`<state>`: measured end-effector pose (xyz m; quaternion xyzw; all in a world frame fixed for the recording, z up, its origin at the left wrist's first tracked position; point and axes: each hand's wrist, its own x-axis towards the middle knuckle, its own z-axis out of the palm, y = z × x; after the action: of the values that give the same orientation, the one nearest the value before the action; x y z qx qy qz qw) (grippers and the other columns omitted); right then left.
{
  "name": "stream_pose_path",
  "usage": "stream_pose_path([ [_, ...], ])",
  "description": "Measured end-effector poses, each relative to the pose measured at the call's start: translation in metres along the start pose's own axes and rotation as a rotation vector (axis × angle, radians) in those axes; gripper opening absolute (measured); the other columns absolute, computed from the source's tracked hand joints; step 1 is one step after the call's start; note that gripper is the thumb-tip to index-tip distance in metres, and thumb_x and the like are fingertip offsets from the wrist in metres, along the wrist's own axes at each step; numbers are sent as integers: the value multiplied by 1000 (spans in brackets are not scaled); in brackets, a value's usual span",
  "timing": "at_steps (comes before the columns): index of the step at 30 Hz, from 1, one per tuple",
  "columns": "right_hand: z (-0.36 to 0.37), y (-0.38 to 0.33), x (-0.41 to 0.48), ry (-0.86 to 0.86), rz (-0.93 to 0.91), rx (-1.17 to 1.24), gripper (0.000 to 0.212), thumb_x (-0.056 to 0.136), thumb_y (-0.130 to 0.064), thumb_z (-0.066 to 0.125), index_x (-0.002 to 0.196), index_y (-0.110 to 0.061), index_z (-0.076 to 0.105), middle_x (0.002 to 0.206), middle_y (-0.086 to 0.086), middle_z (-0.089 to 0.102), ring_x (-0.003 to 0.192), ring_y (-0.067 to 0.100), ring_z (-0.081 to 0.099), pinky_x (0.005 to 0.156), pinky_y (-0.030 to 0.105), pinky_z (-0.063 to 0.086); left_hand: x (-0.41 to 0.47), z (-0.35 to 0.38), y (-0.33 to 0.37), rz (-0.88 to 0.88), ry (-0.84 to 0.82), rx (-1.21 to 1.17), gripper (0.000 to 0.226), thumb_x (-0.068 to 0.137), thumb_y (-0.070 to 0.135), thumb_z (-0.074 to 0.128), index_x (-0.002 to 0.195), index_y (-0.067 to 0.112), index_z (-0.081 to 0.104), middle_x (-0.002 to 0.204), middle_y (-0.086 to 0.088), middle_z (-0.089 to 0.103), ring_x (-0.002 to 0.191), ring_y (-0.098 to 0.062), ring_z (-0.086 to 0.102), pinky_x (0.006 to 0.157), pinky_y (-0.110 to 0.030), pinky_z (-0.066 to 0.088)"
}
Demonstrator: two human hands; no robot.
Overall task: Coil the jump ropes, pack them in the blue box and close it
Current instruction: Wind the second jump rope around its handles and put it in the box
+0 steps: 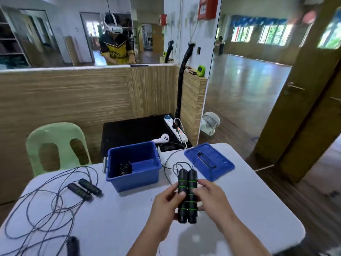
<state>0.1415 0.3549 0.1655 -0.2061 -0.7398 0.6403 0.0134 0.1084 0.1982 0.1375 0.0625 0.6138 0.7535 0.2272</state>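
Both hands close on one pair of black, green-ringed handles [192,177], held side by side and pressed together, standing on end just above the table [120,218] in the lower centre of the frame. Curled round from the left side, the left hand [164,206] lays its thumb across the front of the nearer handle. On the other side, the right hand [214,200] wraps round with its fingertips on the other handle. Neither hand is spread; both grip firmly.

From the handle tops a thin dark cord [167,167] loops away across the table between the blue box [132,182] and its lid [221,163]. Near the centre of the frame the box stands open, with a coiled rope [125,168] lying in its left part. Just right of the box the lid lies flat on the table. At the left of the frame a second rope [36,196] sprawls loose and uncoiled, its two black grips [84,188] lying together near the box.
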Motion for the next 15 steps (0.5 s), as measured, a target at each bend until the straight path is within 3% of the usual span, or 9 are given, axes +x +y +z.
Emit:
stream_pose_path([
  [3,14,-5,-17,53,68,-20,39,75,-48,63,98,-20,76,98,7,76,88,23,76,70,45,65,-20,1,1,49,37,91,37,99,11,64,131,28,68,112,-2,78,103,-25,75,89,-49,62],
  [5,21,-9,-25,72,111,-10,48,72,-59,64,92,-17,76,92,5,78,87,23,76,77,51,64,-31,5,1,74,96,161,41,98,11,67,132,34,65,104,8,80,96,-14,76,84,-36,63],
  [9,26,-17,-35,40,192,77,40,92,-52,62,96,-15,76,91,8,80,84,26,78,84,50,63,-42,16,-6,197,192,418,47,98,26,68,138,47,56,103,15,73,83,-3,69,81,-29,60],
  [12,24,-17,-37,27,280,203,45,96,-53,60,103,-10,73,91,14,79,77,30,78,73,45,63,-44,26,-10,275,219,681,48,102,43,56,145,56,42,109,17,57,88,3,59,75,-20,52],
  [15,16,-15,-39,6,322,328,52,96,-58,56,107,-10,73,93,14,80,84,31,78,68,41,61,-47,39,-14,344,249,869,45,105,51,41,150,57,36,111,22,49,99,0,56,78,-21,50],
])
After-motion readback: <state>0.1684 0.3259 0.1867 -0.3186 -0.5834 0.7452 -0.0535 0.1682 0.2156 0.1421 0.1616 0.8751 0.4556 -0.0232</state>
